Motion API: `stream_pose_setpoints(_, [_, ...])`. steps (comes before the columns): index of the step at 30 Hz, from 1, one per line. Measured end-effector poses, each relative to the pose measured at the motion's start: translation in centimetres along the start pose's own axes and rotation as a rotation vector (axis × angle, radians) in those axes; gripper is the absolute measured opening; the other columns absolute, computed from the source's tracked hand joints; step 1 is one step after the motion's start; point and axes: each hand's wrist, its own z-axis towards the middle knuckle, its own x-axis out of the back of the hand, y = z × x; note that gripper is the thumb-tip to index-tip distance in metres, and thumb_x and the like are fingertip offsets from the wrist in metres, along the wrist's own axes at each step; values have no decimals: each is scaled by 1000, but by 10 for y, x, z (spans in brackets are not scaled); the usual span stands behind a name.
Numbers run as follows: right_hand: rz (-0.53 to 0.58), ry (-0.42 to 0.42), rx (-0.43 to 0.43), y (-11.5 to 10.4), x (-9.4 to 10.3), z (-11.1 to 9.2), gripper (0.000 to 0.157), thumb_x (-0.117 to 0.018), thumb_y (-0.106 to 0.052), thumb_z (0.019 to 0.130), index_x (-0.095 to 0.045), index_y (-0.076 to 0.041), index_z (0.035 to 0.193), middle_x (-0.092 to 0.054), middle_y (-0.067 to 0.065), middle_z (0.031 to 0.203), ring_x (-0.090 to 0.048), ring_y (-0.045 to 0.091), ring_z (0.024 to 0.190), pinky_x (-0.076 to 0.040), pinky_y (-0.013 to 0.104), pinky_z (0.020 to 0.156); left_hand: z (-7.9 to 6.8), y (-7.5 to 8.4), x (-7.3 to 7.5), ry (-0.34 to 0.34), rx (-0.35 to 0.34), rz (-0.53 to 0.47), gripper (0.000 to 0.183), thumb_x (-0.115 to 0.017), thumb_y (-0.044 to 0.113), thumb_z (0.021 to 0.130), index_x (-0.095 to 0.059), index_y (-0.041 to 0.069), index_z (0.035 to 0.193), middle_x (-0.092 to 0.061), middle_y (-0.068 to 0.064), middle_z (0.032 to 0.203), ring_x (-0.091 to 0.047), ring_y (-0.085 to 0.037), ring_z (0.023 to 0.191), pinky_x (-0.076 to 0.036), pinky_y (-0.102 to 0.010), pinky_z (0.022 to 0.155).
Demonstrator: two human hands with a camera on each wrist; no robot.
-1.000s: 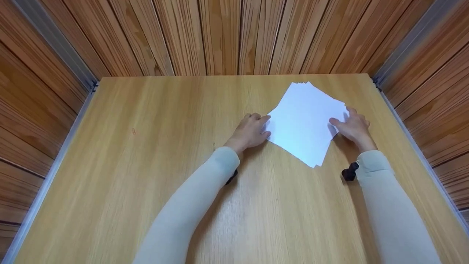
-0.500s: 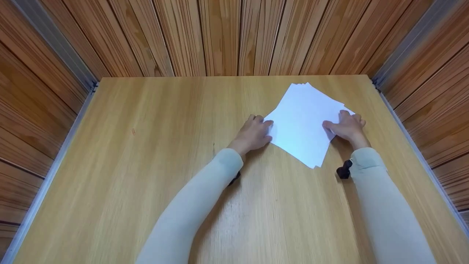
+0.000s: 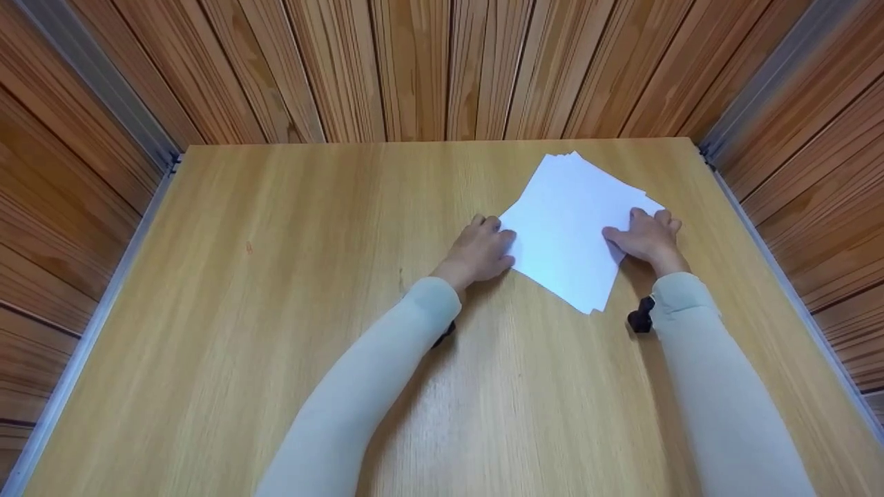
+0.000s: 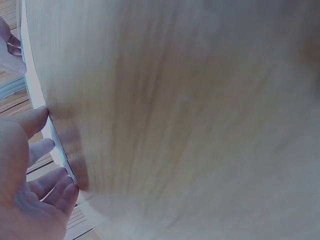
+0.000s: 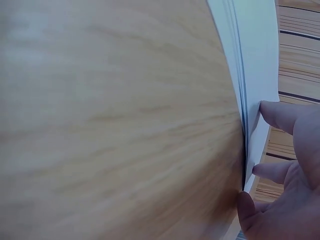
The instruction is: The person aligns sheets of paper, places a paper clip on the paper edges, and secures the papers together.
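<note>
A loose stack of white paper sheets (image 3: 563,224) lies on the table, right of centre in the head view. Its sheets are turned against one another, so several corners stick out. My left hand (image 3: 478,250) rests at the stack's left edge, thumb and fingers spread along it. In the left wrist view, fingertips (image 4: 70,192) touch the paper's edge close to the tabletop. At the right side, my right hand (image 3: 648,238) lays its thumb and a finger over the paper. The right wrist view shows layered sheet edges (image 5: 235,55) beside these fingers (image 5: 275,172).
The wooden tabletop (image 3: 276,331) runs to plank walls (image 3: 414,69) at the back and both sides. Metal strips (image 3: 103,314) border the table's sides. A black wrist device (image 3: 641,316) sits by the right cuff.
My right hand has moved left, further over the paper, and a sheet corner now shows beyond its fingers. My left hand has shifted slightly right and stays at the left edge.
</note>
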Motion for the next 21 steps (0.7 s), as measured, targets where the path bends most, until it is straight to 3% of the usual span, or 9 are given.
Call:
stream_pose_setpoints(5, [-28, -30, 8, -5, 1, 2, 85, -51, -47, 105, -25, 12, 159, -24, 45, 146, -17, 58, 128, -28, 66, 104, -2, 2, 0, -11, 3, 21, 52, -57, 41, 110, -54, 19, 157, -48, -12, 160, -44, -29, 136, -42, -39, 115])
stream_pose_setpoints(11, [-85, -11, 24, -11, -2, 4, 74, -48, -39, 105, -33, 14, 154, -34, 44, 142, -23, 58, 127, -26, 67, 105, -2, 7, 2, -30, 5, 49, 51, -58, 42, 110, -56, 19, 155, -52, -11, 153, -45, -26, 130, -46, -36, 110])
stream_pose_setpoints(17, [-125, 28, 73, -15, -6, 6, 63, -48, -33, 104, -46, 17, 142, -48, 42, 131, -33, 56, 123, -20, 67, 106, -4, 9, 5, -40, -31, 185, 48, -54, 43, 111, -59, 13, 149, -57, -14, 147, -50, -28, 127, -47, -37, 108])
stream_pose_setpoints(21, [-114, 26, 70, -17, -8, 5, 66, -48, -36, 105, -43, 13, 149, -44, 40, 136, -30, 55, 126, -22, 67, 107, -7, 8, 6, -38, -34, 198, 49, -54, 43, 111, -59, 11, 147, -57, -14, 146, -51, -28, 128, -47, -38, 109])
